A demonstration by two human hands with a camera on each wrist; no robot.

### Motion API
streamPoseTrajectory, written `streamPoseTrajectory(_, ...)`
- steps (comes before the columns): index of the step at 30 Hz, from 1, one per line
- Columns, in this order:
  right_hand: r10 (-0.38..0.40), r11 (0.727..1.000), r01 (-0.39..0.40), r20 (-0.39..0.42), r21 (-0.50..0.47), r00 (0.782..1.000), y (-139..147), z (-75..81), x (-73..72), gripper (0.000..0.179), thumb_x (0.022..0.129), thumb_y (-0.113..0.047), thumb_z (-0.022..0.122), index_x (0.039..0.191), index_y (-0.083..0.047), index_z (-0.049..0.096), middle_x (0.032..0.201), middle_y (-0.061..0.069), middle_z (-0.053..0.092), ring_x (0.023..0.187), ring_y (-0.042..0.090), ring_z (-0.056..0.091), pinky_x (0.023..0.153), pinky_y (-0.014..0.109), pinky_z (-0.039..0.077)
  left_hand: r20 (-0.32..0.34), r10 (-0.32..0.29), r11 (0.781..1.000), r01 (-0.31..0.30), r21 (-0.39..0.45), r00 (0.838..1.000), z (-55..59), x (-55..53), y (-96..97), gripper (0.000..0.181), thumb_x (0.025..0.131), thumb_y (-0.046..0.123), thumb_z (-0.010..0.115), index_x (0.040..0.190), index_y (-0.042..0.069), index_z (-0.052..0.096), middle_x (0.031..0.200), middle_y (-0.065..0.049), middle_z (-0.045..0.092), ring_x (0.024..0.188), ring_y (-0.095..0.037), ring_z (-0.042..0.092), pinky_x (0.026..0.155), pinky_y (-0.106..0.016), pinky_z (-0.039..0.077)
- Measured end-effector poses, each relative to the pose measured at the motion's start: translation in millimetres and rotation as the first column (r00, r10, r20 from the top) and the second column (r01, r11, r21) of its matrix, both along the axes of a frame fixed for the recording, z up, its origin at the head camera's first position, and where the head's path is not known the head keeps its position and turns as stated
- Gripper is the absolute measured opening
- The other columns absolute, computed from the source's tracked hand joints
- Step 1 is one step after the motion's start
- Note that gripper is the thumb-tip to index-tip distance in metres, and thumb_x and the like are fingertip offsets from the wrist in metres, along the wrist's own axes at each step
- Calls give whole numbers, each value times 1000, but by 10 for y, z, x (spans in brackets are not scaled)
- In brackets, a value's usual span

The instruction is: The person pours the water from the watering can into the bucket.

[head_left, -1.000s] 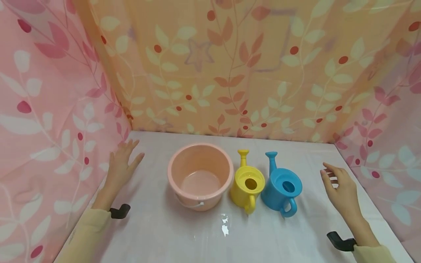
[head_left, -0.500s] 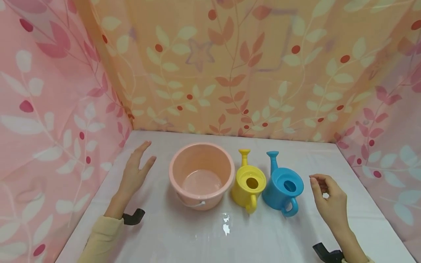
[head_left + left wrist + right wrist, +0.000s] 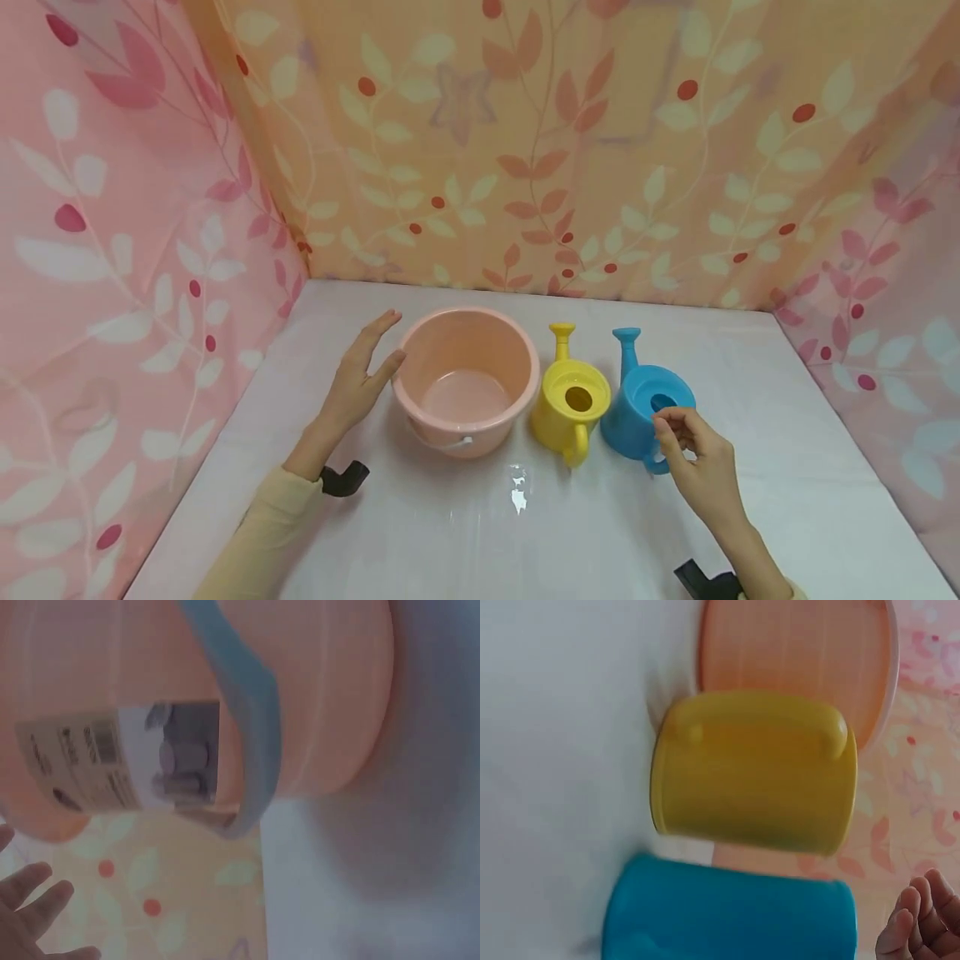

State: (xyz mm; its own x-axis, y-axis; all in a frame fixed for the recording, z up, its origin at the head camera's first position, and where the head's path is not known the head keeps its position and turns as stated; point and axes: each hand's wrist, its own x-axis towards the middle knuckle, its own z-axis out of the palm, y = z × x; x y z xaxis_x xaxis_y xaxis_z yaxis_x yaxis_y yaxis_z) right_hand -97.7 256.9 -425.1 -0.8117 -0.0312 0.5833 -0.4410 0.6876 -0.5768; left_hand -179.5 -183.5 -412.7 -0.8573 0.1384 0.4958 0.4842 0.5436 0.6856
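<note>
A pale pink bucket (image 3: 465, 350) stands upright on the white table. My left hand (image 3: 352, 385) is beside its left rim, fingers extended and thumb apart; whether the thumb touches the rim I cannot tell. In the left wrist view the bucket's handle (image 3: 259, 720) hangs down its side near a printed label (image 3: 112, 761). Right of the bucket stands a yellow watering can (image 3: 555, 421), then a blue watering can (image 3: 624, 429). My right hand (image 3: 708, 471), fingers loosely bent and holding nothing, is over the blue can's handle side in the head view. Contact there is unclear.
A floral curtain (image 3: 420, 167) rises behind the table (image 3: 420, 533), with pink floral cloth (image 3: 150, 317) along the left side and more on the right. Both watering cans have their spouts toward the back. A shiny reflection lies on the tabletop in front of the bucket.
My left hand has moved right, from the table's left side to the bucket's rim. My right hand has moved left to the blue watering can. The bucket and cans have stayed in place.
</note>
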Motion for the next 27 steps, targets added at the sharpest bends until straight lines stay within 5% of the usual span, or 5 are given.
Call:
streamPoseTrajectory(7,111,992,-106,81,-62,991,-238,-114,18,16,84,1,63,98,-7,63,79,2,63,59,7,56,52,15,47,-4,-89,996,89,12,996,17,-21,187,53,94,33,53,142,22,37,148,2,33,137,-18,28,109,-49,26)
streamPoseTrajectory(14,104,995,-96,281,-41,954,-410,-282,40,16,88,-17,65,103,-12,62,91,-5,66,80,4,59,63,20,52,15,-133,990,132,55,991,28,-56,249,49,95,23,50,142,15,37,149,-4,32,138,-23,27,109,-52,24)
streamPoseTrajectory(19,116,993,-108,343,-42,932,-521,-377,24,20,88,-24,65,105,-13,62,96,-6,66,89,8,59,73,27,54,115,-156,987,153,40,981,79,-66,263,52,97,38,43,144,16,35,152,-4,25,140,-25,22,110,-54,21)
streamPoseTrajectory(27,154,980,-85,423,-177,893,-639,-489,-23,22,92,-30,57,105,-13,58,96,-4,67,93,16,62,82,39,52,255,-97,994,104,-17,962,117,-64,285,63,94,49,44,146,18,28,154,-4,18,141,-24,15,109,-56,20)
